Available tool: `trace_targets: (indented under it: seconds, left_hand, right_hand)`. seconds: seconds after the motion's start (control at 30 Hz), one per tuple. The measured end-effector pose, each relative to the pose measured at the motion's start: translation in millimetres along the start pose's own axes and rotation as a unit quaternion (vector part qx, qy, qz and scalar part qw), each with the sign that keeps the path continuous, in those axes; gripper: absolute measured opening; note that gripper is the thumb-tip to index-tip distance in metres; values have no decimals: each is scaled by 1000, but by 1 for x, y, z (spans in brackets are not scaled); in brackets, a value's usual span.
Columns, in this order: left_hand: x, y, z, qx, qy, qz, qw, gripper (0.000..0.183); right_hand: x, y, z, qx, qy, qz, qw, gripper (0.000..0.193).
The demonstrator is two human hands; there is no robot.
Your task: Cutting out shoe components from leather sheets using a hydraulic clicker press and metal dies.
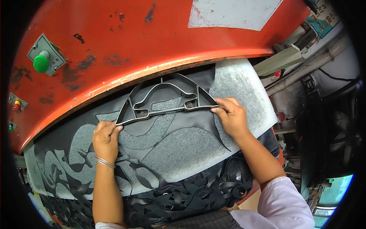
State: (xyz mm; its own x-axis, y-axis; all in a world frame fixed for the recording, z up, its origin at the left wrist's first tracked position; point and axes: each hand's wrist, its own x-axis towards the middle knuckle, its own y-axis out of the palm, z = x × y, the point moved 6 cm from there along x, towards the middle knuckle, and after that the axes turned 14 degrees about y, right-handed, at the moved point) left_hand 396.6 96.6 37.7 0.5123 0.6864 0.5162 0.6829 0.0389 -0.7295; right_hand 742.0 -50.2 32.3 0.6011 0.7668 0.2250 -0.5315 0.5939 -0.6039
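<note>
A metal cutting die [166, 111], with a curved outer edge and an inner arch-shaped blade, lies over a black sheet of leather-like material [192, 120]. My left hand [105, 140] pinches the die's left corner between thumb and fingers. At the opposite corner, my right hand [231, 116] grips its pointed tip the same way. Large curved holes have been cut through the sheet, and the pale, worn cutting board [238, 82] shows through them. Thin black strips trail from the sheet near my left wrist. Whether the die rests flat on the sheet I cannot tell.
Beyond the board rises a red machine body [126, 42] with a green push button [41, 63] and a red button [17, 107]. Black offcuts [183, 200] are heaped along the board's near edge. A grey metal bar [280, 60] stands at the right.
</note>
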Motion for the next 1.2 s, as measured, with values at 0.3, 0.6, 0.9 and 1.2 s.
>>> trace_targets:
  seconds: [0.3, 0.6, 0.9, 1.2]
  left_hand:
    - [0, 4, -4, 13, -4, -9, 1000, 15]
    - [1, -6, 3, -3, -43, -28, 999, 16]
    - [22, 7, -1, 3, -66, -15, 998, 17]
    - [26, 15, 3, 46, 21, 44, 998, 31]
  right_hand:
    - [-5, -3, 5, -43, -6, -14, 999, 25]
    - [-38, -8, 22, -56, -48, -9, 997, 24]
    - [-56, -9, 26, -71, -61, -50, 994, 26]
    - [-67, -2, 37, -83, -62, -51, 993, 34]
